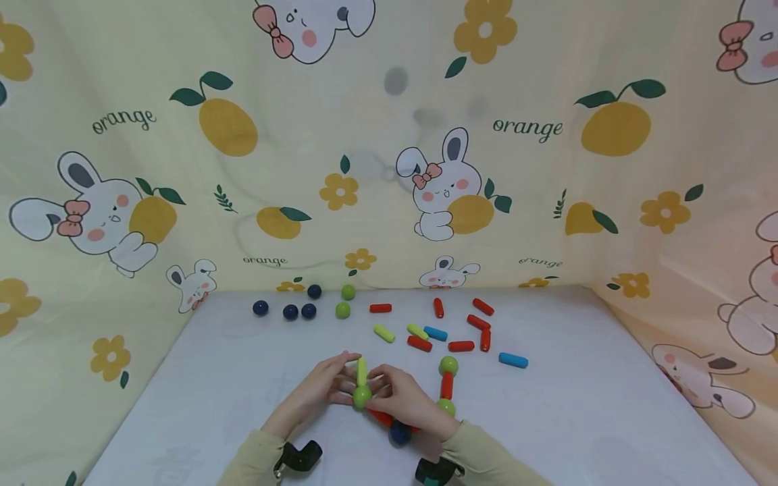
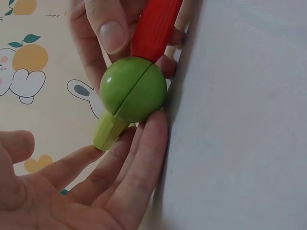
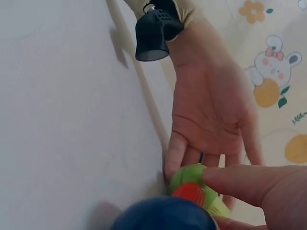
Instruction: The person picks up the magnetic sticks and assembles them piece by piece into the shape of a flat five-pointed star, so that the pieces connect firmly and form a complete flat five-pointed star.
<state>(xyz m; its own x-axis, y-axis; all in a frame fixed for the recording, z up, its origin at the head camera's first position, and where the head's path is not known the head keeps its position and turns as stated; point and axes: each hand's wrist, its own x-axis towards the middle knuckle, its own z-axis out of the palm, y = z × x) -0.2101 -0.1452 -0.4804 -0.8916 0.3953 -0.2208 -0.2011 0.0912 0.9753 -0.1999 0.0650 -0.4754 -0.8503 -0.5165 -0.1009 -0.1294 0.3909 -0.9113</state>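
A green ball (image 1: 362, 397) joins a yellow-green stick (image 1: 361, 371), which points up and away in the head view, to a red stick (image 1: 381, 418). That red stick runs to a dark blue ball (image 1: 400, 433) near the right wrist. My right hand (image 1: 413, 403) pinches the green ball beside the red stick, its thumb on the ball in the right wrist view. My left hand (image 1: 322, 385) has its fingers extended. In the left wrist view its fingertips touch the green ball (image 2: 133, 89) and the yellow-green stick (image 2: 110, 132), while its thumb stands apart.
Right of my hands lies a red stick (image 1: 447, 386) with a green ball at each end. Loose dark blue balls (image 1: 290, 312) and green balls (image 1: 343, 310) sit at the back left. Several red sticks (image 1: 461, 346), yellow-green sticks (image 1: 384, 333) and blue sticks (image 1: 513, 360) lie behind.
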